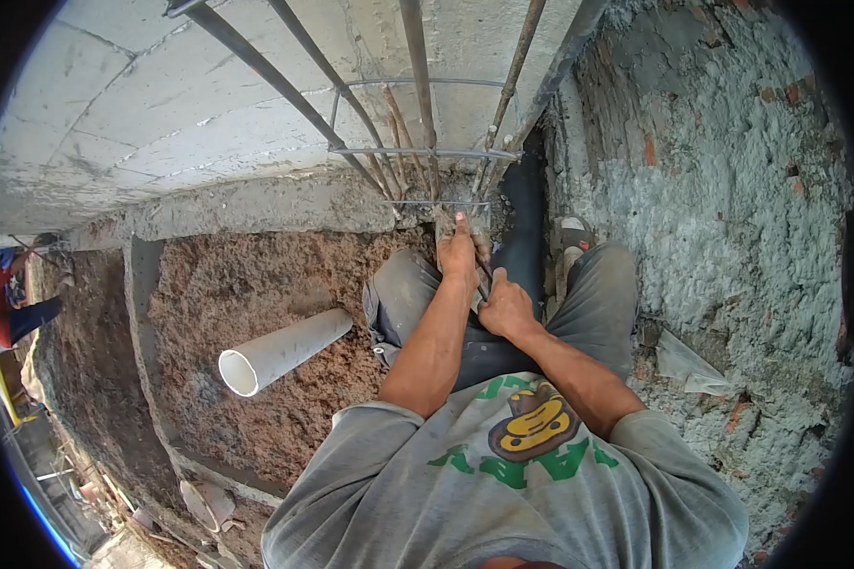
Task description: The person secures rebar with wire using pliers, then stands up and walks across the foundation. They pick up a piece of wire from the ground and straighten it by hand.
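Clamping right hand [506, 305] round near end of thin dark tool [487, 273], with long axis running far and slightly left toward rebar cage [431, 152], holding left hand [457, 252] just beyond, can't tell if gripping anything

A building site is indicated: upright steel bars [418, 76] are ringed by metal hoops [380, 151], a white pipe [289, 351] is laid on bare, crumbly soil [247, 294], and bits of reddish brick [650, 149] are exposed in a rough grey surface [731, 218].
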`<state>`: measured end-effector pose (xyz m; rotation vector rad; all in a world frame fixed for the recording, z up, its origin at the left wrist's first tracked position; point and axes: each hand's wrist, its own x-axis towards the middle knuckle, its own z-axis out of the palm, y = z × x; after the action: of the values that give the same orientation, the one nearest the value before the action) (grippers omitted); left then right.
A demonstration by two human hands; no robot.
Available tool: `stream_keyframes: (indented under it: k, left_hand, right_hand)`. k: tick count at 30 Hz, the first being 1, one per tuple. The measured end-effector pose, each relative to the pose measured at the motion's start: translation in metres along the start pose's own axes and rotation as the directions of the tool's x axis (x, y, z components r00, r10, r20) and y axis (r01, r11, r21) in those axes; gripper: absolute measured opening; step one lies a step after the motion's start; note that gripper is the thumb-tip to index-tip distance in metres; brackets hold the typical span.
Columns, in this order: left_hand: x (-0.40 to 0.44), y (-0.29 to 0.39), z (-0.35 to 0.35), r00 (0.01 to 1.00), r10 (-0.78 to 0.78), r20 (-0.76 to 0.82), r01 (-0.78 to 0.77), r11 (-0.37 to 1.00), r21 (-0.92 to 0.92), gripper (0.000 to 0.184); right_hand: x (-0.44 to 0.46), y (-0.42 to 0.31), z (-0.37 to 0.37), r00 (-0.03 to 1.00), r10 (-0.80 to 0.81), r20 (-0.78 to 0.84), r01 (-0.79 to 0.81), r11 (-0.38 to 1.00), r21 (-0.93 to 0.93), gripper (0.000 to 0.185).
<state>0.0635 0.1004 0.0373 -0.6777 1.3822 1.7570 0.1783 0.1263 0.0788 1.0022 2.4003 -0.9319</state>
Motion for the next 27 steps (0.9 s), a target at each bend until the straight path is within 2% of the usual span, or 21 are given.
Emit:
stream_keyframes:
  k: [1, 2, 3, 4, 5, 6, 7, 8, 10, 11, 12, 15, 17, 18, 19, 20, 21, 22, 24, 26, 27]
  left_hand:
    - [-0.001, 0.001, -0.004, 1.000, -0.023, 0.007, 0.023, 1.000, 0.018, 0.027]
    - [-0.004, 0.000, -0.011, 1.000, -0.021, 0.006, 0.021, 1.000, 0.018, 0.027]
    - [-0.008, 0.000, -0.018, 0.993, 0.033, 0.111, -0.040, 0.998, 0.058, 0.024]
    - [-0.012, 0.000, -0.024, 0.972, 0.086, 0.219, -0.107, 0.990, 0.089, 0.024]
    - [-0.015, 0.003, -0.029, 0.974, 0.010, 0.226, -0.044, 0.988, 0.146, 0.032]
    - [-0.014, 0.006, -0.032, 0.974, 0.018, 0.227, -0.051, 0.989, 0.142, 0.032]
    - [-0.013, 0.006, -0.037, 0.956, -0.063, 0.287, 0.052, 0.998, 0.044, 0.037]
    - [-0.012, 0.008, -0.039, 0.925, -0.132, 0.355, 0.159, 0.986, -0.047, 0.042]
    - [-0.009, 0.011, -0.038, 0.924, -0.128, 0.361, 0.169, 0.982, -0.086, 0.046]
    - [-0.008, 0.011, -0.038, 0.903, -0.127, 0.411, 0.191, 0.975, -0.118, 0.047]
    - [-0.008, 0.013, -0.036, 0.879, -0.117, 0.463, 0.208, 0.966, -0.151, 0.048]
    - [-0.006, 0.012, -0.035, 0.891, -0.100, 0.443, 0.211, 0.955, -0.209, 0.042]
    - [-0.002, 0.009, -0.032, 0.881, -0.064, 0.468, 0.225, 0.928, -0.298, 0.024]
    - [0.000, 0.005, -0.031, 0.878, -0.065, 0.474, 0.227, 0.929, -0.293, 0.024]
    - [0.004, 0.002, -0.028, 0.891, -0.048, 0.451, 0.197, 0.936, -0.292, 0.020]
    - [0.007, -0.003, -0.027, 0.905, -0.030, 0.424, 0.168, 0.942, -0.291, 0.016]
    - [0.008, -0.004, -0.022, 0.943, -0.035, 0.332, 0.115, 0.968, -0.224, 0.012]
    - [0.004, -0.007, -0.019, 0.943, -0.044, 0.329, 0.122, 0.967, -0.223, 0.012]
    - [-0.001, -0.003, -0.007, 0.988, -0.021, 0.154, 0.046, 0.985, -0.164, 0.013]
    - [-0.007, 0.000, 0.000, 0.995, -0.017, 0.100, 0.033, 0.987, -0.157, 0.013]
    - [-0.006, -0.004, 0.002, 0.998, 0.031, 0.050, -0.025, 0.993, -0.120, 0.013]
  right_hand:
    - [0.001, 0.001, 0.001, 1.000, -0.001, 0.003, 0.001, 1.000, 0.001, 0.038]
    - [0.002, 0.003, 0.002, 0.998, -0.034, 0.047, 0.026, 0.986, 0.165, 0.030]
    - [0.004, 0.005, 0.002, 0.994, -0.074, 0.084, 0.043, 0.945, 0.323, 0.023]
    - [0.005, 0.009, -0.001, 0.994, -0.078, 0.081, 0.049, 0.946, 0.320, 0.023]
    - [0.005, 0.015, -0.003, 0.921, -0.083, 0.380, -0.228, 0.676, 0.701, 0.017]
    - [0.006, 0.017, -0.003, 0.765, -0.235, 0.600, -0.548, 0.252, 0.798, 0.012]
    - [0.005, 0.018, 0.005, 0.715, -0.359, 0.600, -0.616, 0.081, 0.783, 0.008]
    - [0.007, 0.018, 0.009, 0.713, -0.362, 0.600, -0.616, 0.086, 0.783, 0.008]
    - [0.007, 0.016, 0.011, 0.577, -0.641, 0.506, -0.759, -0.192, 0.622, 0.011]
    - [0.007, 0.017, 0.010, 0.566, -0.665, 0.487, -0.765, -0.205, 0.610, 0.011]
    - [0.008, 0.019, 0.010, 0.565, -0.664, 0.490, -0.767, -0.203, 0.609, 0.011]
    - [0.011, 0.023, 0.004, 0.550, -0.690, 0.471, -0.747, -0.154, 0.646, 0.010]
    - [0.014, 0.024, -0.011, 0.608, -0.569, 0.554, -0.604, 0.120, 0.788, 0.023]
    - [0.015, 0.020, -0.019, 0.614, -0.568, 0.548, -0.600, 0.116, 0.792, 0.023]
    - [0.015, 0.015, -0.026, 0.740, -0.299, 0.602, -0.405, 0.517, 0.754, 0.030]
    - [0.012, 0.010, -0.032, 0.865, -0.041, 0.499, -0.242, 0.838, 0.489, 0.036]
    - [-0.003, -0.001, -0.040, 0.972, -0.009, 0.235, 0.001, 0.999, 0.036, 0.050]
    - [-0.016, -0.005, -0.034, 0.970, -0.003, 0.242, -0.006, 0.999, 0.036, 0.050]
    - [-0.034, -0.013, -0.023, 0.983, -0.108, -0.148, 0.090, 0.988, -0.123, 0.063]
    - [-0.030, -0.010, -0.009, 0.982, -0.116, -0.146, 0.089, 0.980, -0.178, 0.068]
    - [-0.028, -0.012, -0.007, 0.979, -0.104, -0.178, 0.055, 0.964, -0.259, 0.062]
